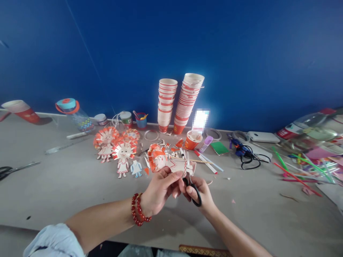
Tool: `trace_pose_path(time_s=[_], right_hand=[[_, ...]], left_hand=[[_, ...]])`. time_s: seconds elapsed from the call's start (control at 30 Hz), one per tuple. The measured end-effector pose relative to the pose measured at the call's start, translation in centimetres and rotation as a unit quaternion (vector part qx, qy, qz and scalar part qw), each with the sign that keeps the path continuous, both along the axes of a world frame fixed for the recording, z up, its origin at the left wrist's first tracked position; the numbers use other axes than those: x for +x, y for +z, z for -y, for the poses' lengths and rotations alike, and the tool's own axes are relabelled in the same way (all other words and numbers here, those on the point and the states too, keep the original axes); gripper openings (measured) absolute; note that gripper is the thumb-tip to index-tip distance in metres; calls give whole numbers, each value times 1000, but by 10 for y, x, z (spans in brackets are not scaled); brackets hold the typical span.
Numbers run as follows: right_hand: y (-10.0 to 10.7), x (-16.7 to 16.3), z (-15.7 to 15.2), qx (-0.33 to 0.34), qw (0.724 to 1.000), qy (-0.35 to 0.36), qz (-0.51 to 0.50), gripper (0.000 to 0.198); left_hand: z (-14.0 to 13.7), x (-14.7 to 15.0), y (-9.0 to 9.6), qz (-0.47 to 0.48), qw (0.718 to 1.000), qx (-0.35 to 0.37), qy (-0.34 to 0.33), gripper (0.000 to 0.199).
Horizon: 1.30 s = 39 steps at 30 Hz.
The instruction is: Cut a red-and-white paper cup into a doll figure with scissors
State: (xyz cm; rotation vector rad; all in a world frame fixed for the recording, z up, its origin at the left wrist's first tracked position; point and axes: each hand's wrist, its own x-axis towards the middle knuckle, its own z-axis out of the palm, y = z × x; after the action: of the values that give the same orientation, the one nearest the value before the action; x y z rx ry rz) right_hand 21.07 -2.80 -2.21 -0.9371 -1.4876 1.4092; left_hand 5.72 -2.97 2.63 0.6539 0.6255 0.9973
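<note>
"Snipping, it seems: the left hand [158, 191] pinches a white cutout [178, 166] between thumb and fingers, on the near side of the orange cup [191, 143]."

"And the right hand [205, 194]?"

"Wrapped round the black loops of the scissors [192, 185], also on the cup's near side, with the blades up at the cutout. I cannot tell whether the blades are parted."

"What would keep the cut neat?"

"I'd turn the cutout into the blades rather than twist the scissors, take short bites, and keep the left fingertips off the cutting line. Fringed dolls [124, 152] lie well left of the cup, safely aside."
</note>
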Motion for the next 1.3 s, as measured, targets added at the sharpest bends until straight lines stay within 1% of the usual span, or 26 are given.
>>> trace_pose_path(time_s=[0.17,0.47,0.57,0.67,0.8,1.03,1.3], right_hand=[[2,-2,1,7,1000,-1,-10,55],[0,-3,3,9,1000,-12,-2,54],[0,-3,3,7,1000,-10,-5,53],[2,-3,3,6,1000,-12,-4,54],[3,-2,3,-2,1000,-19,10,57],[-2,-1,2,-15,998,-43,30,58],[-2,-1,0,7,998,-46,49,56]], left_hand=[[2,1,1,33,999,-22,-10,25],[3,4,0,38,999,-27,-17,32],[3,4,0,46,998,-25,-17,31],[2,3,0,45,999,-22,-8,25],[1,2,0,31,999,-16,2,21],[-2,1,-2,-2,1000,0,21,22],[-4,-2,0,-50,997,35,41,17]])
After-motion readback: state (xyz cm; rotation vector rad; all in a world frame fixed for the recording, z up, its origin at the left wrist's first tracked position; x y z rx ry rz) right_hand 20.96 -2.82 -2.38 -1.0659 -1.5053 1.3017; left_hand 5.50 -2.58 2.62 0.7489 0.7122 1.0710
